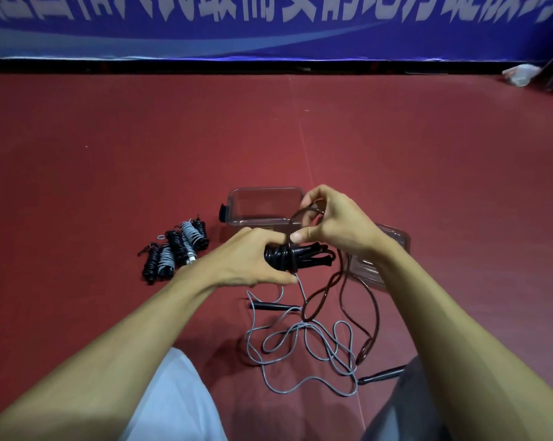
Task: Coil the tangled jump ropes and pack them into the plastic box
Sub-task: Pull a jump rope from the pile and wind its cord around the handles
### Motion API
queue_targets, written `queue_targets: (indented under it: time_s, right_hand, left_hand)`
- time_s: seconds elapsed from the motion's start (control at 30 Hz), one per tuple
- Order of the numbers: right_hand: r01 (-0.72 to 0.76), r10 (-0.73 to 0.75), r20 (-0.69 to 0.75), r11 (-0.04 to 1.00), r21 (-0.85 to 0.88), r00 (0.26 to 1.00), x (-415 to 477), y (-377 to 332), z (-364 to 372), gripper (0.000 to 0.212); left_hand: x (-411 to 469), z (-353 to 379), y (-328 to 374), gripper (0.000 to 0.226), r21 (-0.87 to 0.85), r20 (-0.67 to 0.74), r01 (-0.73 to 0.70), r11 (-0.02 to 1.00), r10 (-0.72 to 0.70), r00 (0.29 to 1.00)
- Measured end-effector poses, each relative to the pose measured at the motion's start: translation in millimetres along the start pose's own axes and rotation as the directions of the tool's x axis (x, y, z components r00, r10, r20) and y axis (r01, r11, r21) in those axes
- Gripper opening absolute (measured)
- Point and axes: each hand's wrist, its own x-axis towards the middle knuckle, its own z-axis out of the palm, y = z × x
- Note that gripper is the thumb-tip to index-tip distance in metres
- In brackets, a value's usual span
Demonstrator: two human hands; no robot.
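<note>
My left hand (252, 259) grips the black rope bundle (297, 257) at frame centre; my right hand (329, 221) pinches its loose cord (303, 214), which I should wrap tight; the plastic box (262, 206) waits just behind.

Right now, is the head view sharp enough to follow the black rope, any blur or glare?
Head view: left hand, right hand and the black rope are sharp; the banner is smeared and bowed by the wide lens; the plastic box shows faintly, without harsh glare; soft shadows lie under the grey rope.
</note>
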Motion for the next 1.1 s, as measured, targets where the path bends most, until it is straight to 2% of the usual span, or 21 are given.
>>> queue_targets:
  time_s: [0.07, 0.1, 0.2, 0.3, 0.4, 0.5, 0.6, 0.63, 0.7, 0.77, 0.83, 0.9, 0.97, 1.1]
  right_hand:
    - [-0.058, 0.051, 0.046, 0.982, 0.181, 0.998, 0, 0, -2, 0.05]
    - [-0.086, 0.074, 0.062, 0.97, 0.228, 0.995, 1, 1, -3, 0.048]
    - [-0.148, 0.114, 0.127, 0.942, 0.302, 0.985, 2, 5, -8, 0.042]
    - [-0.089, 0.036, 0.151, 0.93, 0.358, 0.988, 0, 7, -9, 0.041]
    - [0.074, -0.083, 0.037, 0.974, 0.213, 0.996, 0, 5, -6, 0.042]
    - [0.089, -0.092, 0.031, 0.992, 0.091, 0.995, 1, 5, 2, 0.019]
    - [0.065, -0.046, 0.099, 0.978, -0.2, 0.994, 1, 11, 4, 0.042]
    - [0.06, -0.033, 0.111, 0.968, -0.244, 0.993, 0, 12, 4, 0.044]
    - [0.016, 0.015, 0.139, 0.976, -0.218, 0.99, -3, 14, 3, 0.037]
    - [-0.044, 0.071, 0.185, 0.989, -0.145, 0.98, -6, 17, 1, 0.022]
    - [-0.067, 0.101, 0.207, 0.984, -0.166, 0.973, -9, 24, -3, 0.012]
    - [-0.066, 0.122, 0.206, 0.963, -0.26, 0.971, -10, 28, -6, 0.014]
    - [-0.094, 0.153, 0.213, 0.96, -0.265, 0.965, -10, 30, -8, 0.014]
    - [-0.145, 0.229, 0.243, 0.937, -0.319, 0.943, -9, 28, -10, 0.014]
  left_hand:
    - [-1, -1, 4, 0.04, -0.049, -0.016, 0.001, 0.999, -0.002, 1.0]
    - [-2, -1, 6, 0.037, -0.061, -0.026, -0.016, 0.998, 0.014, 1.0]
    - [-3, -5, 12, 0.008, -0.141, -0.053, -0.058, 0.988, 0.051, 0.997]
    - [-4, -9, 12, 0.019, -0.315, -0.048, -0.031, 0.949, 0.017, 0.999]
    - [-5, -15, 12, 0.023, -0.491, -0.019, 0.026, 0.871, -0.041, 0.999]
    - [-4, -17, 12, 0.018, -0.591, -0.072, 0.009, 0.806, -0.064, 0.995]
    - [-2, -14, 13, 0.04, -0.648, -0.104, 0.03, 0.761, -0.127, 0.986]
    - [0, -13, 14, 0.049, -0.646, -0.115, 0.039, 0.762, -0.147, 0.983]
    - [2, -10, 15, 0.056, -0.62, -0.146, 0.028, 0.784, -0.151, 0.978]
    - [4, -9, 14, 0.042, -0.595, -0.204, -0.005, 0.804, -0.144, 0.968]
    - [8, -8, 11, 0.029, -0.542, -0.253, -0.01, 0.84, -0.152, 0.955]
    - [10, -6, 7, 0.023, -0.433, -0.28, 0.018, 0.901, -0.153, 0.948]
    - [12, -4, 4, 0.02, -0.314, -0.302, 0.043, 0.948, -0.143, 0.942]
    - [15, -3, -1, 0.023, -0.165, -0.324, 0.107, 0.98, -0.157, 0.933]
